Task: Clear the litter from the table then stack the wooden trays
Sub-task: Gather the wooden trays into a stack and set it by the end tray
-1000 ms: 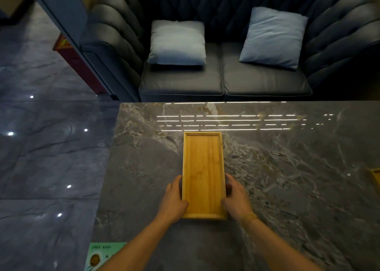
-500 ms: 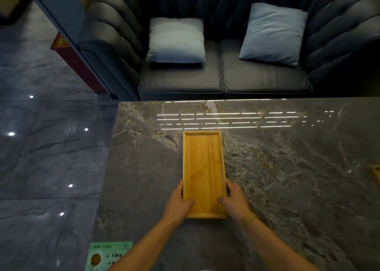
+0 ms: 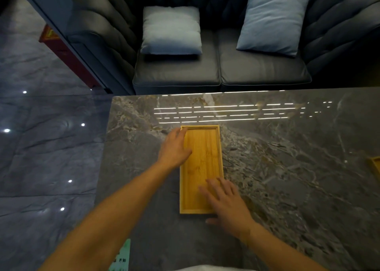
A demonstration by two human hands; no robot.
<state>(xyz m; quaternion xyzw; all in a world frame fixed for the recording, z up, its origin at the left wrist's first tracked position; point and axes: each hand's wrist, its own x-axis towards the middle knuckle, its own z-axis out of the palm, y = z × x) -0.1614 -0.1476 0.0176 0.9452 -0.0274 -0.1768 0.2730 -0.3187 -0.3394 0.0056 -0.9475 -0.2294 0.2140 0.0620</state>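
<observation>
A long wooden tray [image 3: 202, 163] lies lengthwise on the grey marble table [image 3: 287, 167], empty inside. My left hand [image 3: 174, 149] rests along the tray's far left rim, fingers spread over its edge. My right hand [image 3: 225, 202] lies flat over the tray's near right corner, fingers apart. Neither hand grips the tray. The corner of a second wooden tray [image 3: 375, 166] shows at the right edge of the view. No litter is visible on the table.
A dark sofa [image 3: 220, 71] with two pale blue cushions [image 3: 171, 30] stands just beyond the table's far edge. The table's left edge drops to a glossy tiled floor [image 3: 41, 147]. A green printed card [image 3: 121, 256] sits at the near left corner.
Both hands have let go of the tray's near end. The left hand moved forward to the far left rim; the right hand opened flat over the near right corner.
</observation>
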